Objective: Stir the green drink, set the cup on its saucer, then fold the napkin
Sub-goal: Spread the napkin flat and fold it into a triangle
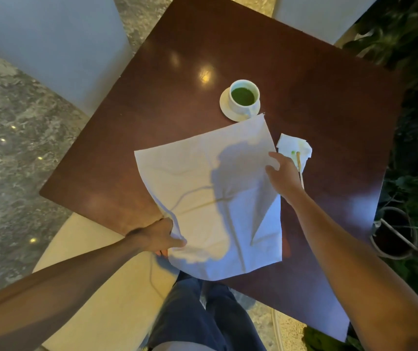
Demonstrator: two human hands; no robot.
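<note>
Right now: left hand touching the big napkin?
Touching. The head view shows the left hand pinching the big napkin at its near-left edge, thumb on top.

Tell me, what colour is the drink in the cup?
Green, inside the white cup; the head view shows it.
</note>
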